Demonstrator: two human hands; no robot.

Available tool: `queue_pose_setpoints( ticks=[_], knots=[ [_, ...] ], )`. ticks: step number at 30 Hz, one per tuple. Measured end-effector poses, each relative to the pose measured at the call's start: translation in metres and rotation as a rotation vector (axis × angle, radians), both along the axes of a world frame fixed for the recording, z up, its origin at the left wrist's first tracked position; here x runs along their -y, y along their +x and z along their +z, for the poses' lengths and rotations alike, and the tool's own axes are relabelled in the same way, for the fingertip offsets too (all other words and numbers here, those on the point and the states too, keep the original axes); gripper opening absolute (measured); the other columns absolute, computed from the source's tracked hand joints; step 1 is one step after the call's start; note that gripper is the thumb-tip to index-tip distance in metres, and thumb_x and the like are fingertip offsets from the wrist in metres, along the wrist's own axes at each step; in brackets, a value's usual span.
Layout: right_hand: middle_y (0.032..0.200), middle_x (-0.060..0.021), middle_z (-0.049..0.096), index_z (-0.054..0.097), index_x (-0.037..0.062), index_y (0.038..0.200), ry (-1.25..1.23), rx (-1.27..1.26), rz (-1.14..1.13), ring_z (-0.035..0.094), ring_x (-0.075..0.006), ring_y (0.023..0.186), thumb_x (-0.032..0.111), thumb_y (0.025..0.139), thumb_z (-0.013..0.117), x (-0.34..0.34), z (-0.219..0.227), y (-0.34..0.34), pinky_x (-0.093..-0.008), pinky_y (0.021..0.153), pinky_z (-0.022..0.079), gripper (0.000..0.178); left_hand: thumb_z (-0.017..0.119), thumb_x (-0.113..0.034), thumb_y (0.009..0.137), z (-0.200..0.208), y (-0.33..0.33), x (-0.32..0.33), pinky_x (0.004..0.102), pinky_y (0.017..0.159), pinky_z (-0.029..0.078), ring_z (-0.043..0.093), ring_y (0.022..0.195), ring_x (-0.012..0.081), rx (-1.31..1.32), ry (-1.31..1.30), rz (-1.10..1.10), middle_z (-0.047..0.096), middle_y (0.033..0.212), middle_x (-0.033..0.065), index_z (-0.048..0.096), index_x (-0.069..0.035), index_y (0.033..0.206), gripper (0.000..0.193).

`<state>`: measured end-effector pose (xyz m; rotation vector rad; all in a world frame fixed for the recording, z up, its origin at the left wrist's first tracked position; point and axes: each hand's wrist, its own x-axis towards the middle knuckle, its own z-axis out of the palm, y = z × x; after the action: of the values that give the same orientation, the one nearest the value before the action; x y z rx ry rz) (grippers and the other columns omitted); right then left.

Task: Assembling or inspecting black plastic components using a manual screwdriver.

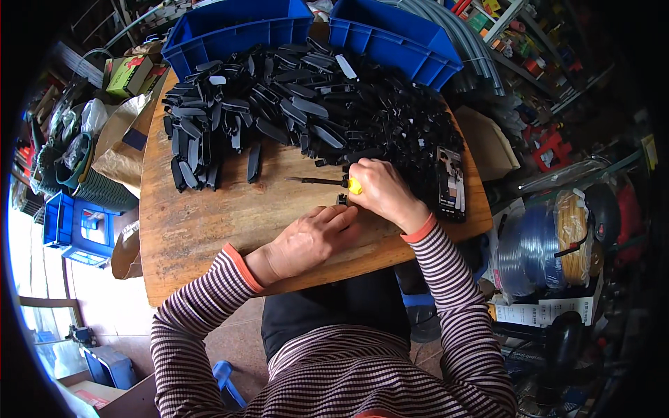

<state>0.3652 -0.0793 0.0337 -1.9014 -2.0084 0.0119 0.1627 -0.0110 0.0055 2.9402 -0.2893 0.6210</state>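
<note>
Above the wooden table (202,240), my right hand (382,189) is closed around a screwdriver by its yellow handle (355,186). Its dark thin shaft (317,181) points left, just over the wood. My left hand (306,240) is closed at the near side, fingertips on a small black plastic part (342,199). Most of that part is hidden by the fingers. The two hands are close together. Beyond them lies a big pile of flat black plastic pieces (300,104), with smaller black parts (411,129) heaped at its right. One black piece (254,162) lies apart from the pile.
Two blue bins (240,36) (397,45) stand along the far edge. A phone (451,182) showing a picture lies at the table's right side. Cardboard (488,139), wrapped coils of tubing (536,240) and shelves are to the right. Paper bags (125,150) and a blue crate (83,226) are left.
</note>
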Motion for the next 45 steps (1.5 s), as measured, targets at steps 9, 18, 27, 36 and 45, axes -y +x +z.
queue_pose_setpoints(
  ticks=[9, 18, 27, 36, 45],
  knots=[
    [0.08, -0.0179, 0.065, 0.06, 0.0, 0.082, 0.0, -0.044, -0.023, 0.066, -0.035, 0.075, 0.007, 0.075, 0.072, -0.01, -0.01, 0.009, -0.0404, 0.064, 0.053, 0.016, 0.059, -0.014, 0.079, 0.008, -0.005, 0.008, 0.036, 0.096, 0.048, 0.054, 0.119, 0.0275, -0.046, 0.09, 0.044, 0.057, 0.127, 0.0141, 0.061, -0.004, 0.116, 0.038],
    [0.083, -0.0157, 0.062, 0.063, -0.0008, 0.087, 0.058, -0.155, 0.012, 0.063, -0.0328, 0.075, 0.004, 0.078, 0.072, -0.005, 0.01, 0.014, -0.0373, 0.064, 0.051, 0.013, 0.059, -0.016, 0.079, 0.004, -0.008, 0.007, 0.0333, 0.091, 0.049, 0.054, 0.119, 0.0259, -0.085, 0.077, 0.047, 0.057, 0.128, 0.0117, 0.061, -0.004, 0.117, 0.039],
    [0.084, -0.014, 0.062, 0.064, 0.0009, 0.083, 0.005, -0.116, 0.031, 0.063, -0.0332, 0.079, 0.005, 0.075, 0.068, -0.025, 0.0, -0.007, -0.0399, 0.068, 0.052, 0.01, 0.06, -0.014, 0.079, 0.008, -0.008, 0.005, 0.0343, 0.091, 0.05, 0.055, 0.119, 0.027, -0.076, 0.056, 0.033, 0.058, 0.125, 0.0135, 0.061, -0.005, 0.117, 0.04],
    [0.082, -0.0161, 0.066, 0.064, 0.0008, 0.082, -0.009, -0.103, 0.122, 0.065, -0.0355, 0.078, 0.003, 0.075, 0.066, -0.029, 0.0, -0.003, -0.0416, 0.068, 0.053, 0.008, 0.061, -0.015, 0.077, 0.007, -0.006, 0.005, 0.0315, 0.087, 0.048, 0.053, 0.115, 0.0251, -0.033, 0.1, 0.024, 0.056, 0.126, 0.0161, 0.062, -0.004, 0.114, 0.038],
    [0.082, -0.0183, 0.067, 0.064, -0.0007, 0.086, -0.045, -0.238, 0.127, 0.066, -0.0363, 0.078, 0.004, 0.075, 0.069, -0.035, -0.003, -0.004, -0.0406, 0.068, 0.053, 0.013, 0.062, -0.015, 0.077, 0.006, -0.006, 0.005, 0.0311, 0.087, 0.049, 0.053, 0.117, 0.0249, -0.039, 0.119, 0.032, 0.056, 0.128, 0.0162, 0.062, -0.004, 0.115, 0.04]
  ],
)
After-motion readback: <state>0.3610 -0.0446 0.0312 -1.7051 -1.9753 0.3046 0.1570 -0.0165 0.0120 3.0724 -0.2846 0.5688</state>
